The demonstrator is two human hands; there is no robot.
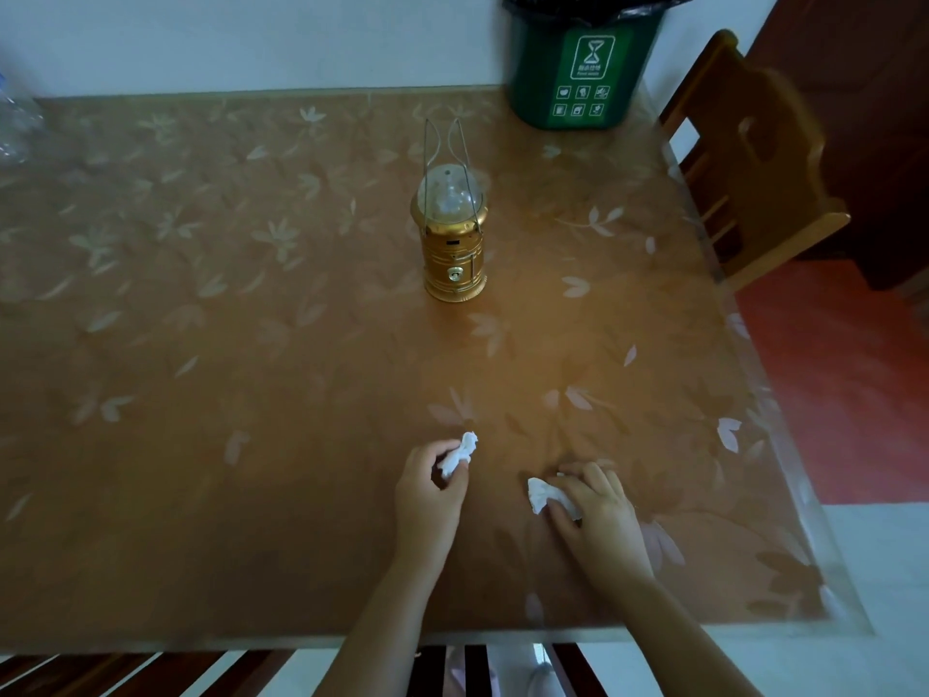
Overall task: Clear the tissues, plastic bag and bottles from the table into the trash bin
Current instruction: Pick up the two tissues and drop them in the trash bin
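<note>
Near the front of the table, my left hand pinches a crumpled white tissue and holds it slightly off the surface. My right hand lies on the table with its fingers closed over a second white tissue, which still rests on the tabletop. A green trash bin with a black liner stands at the far right corner of the table. At the far left edge a clear plastic bottle is only partly in view and blurred.
A gold camping lantern with raised wire handles stands mid-table between my hands and the bin. The table has a floral orange cover. A wooden chair sits beside the right edge. Dark slats show below the front edge.
</note>
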